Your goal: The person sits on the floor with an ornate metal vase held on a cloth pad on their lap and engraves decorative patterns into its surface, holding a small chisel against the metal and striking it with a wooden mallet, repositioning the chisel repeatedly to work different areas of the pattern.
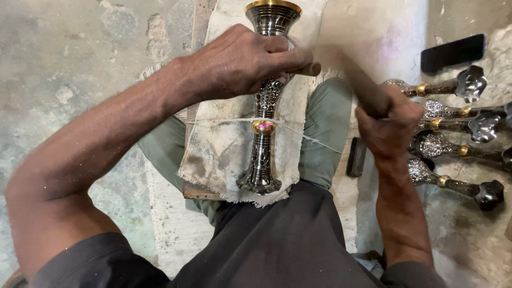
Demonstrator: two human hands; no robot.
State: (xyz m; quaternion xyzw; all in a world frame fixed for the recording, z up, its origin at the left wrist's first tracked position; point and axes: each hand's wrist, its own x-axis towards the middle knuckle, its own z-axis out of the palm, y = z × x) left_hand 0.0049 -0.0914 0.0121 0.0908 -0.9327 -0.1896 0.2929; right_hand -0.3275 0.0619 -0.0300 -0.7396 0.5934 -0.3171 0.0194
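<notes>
Engraved metal vase (264, 128) lies lengthwise on dirty white cloth (218, 149), gold rim pointing away from person. Left hand (240, 61) curled over vase neck, fingers pinching thin rod-like tool (309, 69). Right hand (389, 125), right of vase, fist clenched round blurred wooden handle (352, 74). More finished vases (453, 122) on floor further right, beyond right hand.

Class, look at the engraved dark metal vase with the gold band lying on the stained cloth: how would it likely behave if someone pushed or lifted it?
The engraved dark metal vase lies on its side and looks round, so it would probably roll if pushed sideways. A thin string crosses its gold band and may restrain it. Its all-metal look suggests it is stiff and fairly heavy for its size. The polished surface could be slippery in a grip.
</notes>
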